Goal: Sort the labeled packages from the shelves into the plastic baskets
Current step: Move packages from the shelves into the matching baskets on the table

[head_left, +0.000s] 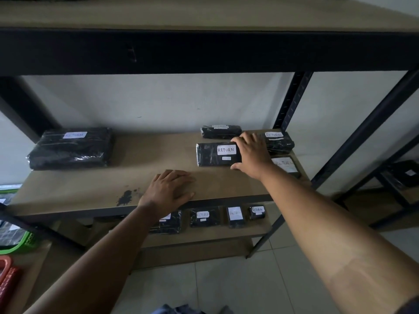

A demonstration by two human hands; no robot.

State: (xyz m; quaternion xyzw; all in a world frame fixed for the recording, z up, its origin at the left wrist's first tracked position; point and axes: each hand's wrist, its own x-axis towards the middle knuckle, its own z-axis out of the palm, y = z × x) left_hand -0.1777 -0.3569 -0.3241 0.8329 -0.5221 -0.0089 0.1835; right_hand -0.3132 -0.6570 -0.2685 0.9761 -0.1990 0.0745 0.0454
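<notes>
On the middle shelf (145, 155) lies a black wrapped package marked RETURN (214, 154). My right hand (250, 154) grips its right end, thumb at the near edge and fingers over the far edge. My left hand (169, 189) rests flat on the shelf's front edge, holding nothing. Other black labeled packages share the shelf: a big one at the left (71, 148), a small one at the back (221, 131), one at the back right (278, 141) and one partly hidden by my right forearm (285, 165).
Several more labeled packages (205, 216) sit on the lower shelf. A green basket (23, 242) with wrapped items and a red basket (6, 282) stand at the far left. Black shelf posts (292, 100) rise at the right; another shelving unit (403, 175) stands beyond.
</notes>
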